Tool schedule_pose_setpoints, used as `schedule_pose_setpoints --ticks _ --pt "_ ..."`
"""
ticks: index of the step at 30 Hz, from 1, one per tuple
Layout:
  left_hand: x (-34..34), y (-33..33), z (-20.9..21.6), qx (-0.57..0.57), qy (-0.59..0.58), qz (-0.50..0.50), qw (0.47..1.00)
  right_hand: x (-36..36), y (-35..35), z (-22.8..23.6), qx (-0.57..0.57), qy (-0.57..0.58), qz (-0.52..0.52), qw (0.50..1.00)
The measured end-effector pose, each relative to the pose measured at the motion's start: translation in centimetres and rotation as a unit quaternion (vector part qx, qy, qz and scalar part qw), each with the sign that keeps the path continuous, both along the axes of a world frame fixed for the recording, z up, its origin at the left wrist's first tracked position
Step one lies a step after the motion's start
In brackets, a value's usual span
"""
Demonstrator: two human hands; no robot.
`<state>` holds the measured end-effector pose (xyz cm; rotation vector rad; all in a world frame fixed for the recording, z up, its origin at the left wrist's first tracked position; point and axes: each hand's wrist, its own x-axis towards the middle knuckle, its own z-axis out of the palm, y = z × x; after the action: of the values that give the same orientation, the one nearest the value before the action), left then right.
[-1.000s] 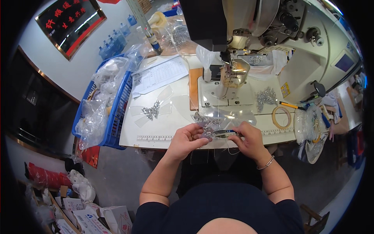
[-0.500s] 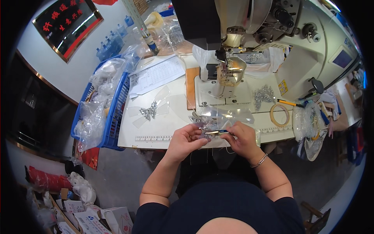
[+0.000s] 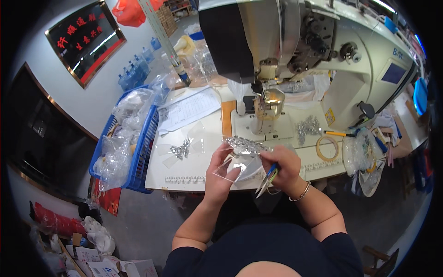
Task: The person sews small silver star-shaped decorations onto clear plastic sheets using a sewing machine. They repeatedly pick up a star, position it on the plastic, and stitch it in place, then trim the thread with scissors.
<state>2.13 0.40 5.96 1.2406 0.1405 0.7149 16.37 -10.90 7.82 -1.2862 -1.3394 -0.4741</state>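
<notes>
On the near side of the sewing machine point(image 3: 357, 76), the left hand point(image 3: 218, 174) grips the beaded plastic piece point(image 3: 244, 146); the right hand point(image 3: 287, 167) clasps scissors point(image 3: 266, 181), best angled clear of it.

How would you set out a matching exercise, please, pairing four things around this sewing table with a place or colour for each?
Column 1
1. Snips
2. Beaded clear piece
3. Tape roll
4. Basket

Column 2
A. Blue, filled with clear plastic bags
B. Held in the left hand
C. Lying on the table, to the right of the hands
D. Held in the right hand

Pairs: 1-D, 2-B, 3-C, 4-A
</notes>
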Motion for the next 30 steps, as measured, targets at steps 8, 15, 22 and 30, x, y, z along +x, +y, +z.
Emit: schedule_pose_setpoints --ticks 8,15,22,30 --pt "-0.3 -0.4 -0.7 -0.195 -0.051 -0.04 0.979 -1.4 0.0 -0.5 -0.084 -0.037 0.092 0.991" --pt "-0.4 0.0 -2.1 -0.308 -0.136 -0.115 0.935 0.7 -1.7 -0.9 -0.117 0.201 -0.003 0.973" --pt "-0.1 -0.7 -3.0 -0.21 -0.07 -0.05 0.974 1.9 -1.4 -0.3 -0.243 0.393 0.166 0.871" --pt "0.0 -1.9 -2.3 -0.28 -0.117 -0.035 0.952 2.2 -0.6 -0.4 -0.271 0.273 0.175 0.906"
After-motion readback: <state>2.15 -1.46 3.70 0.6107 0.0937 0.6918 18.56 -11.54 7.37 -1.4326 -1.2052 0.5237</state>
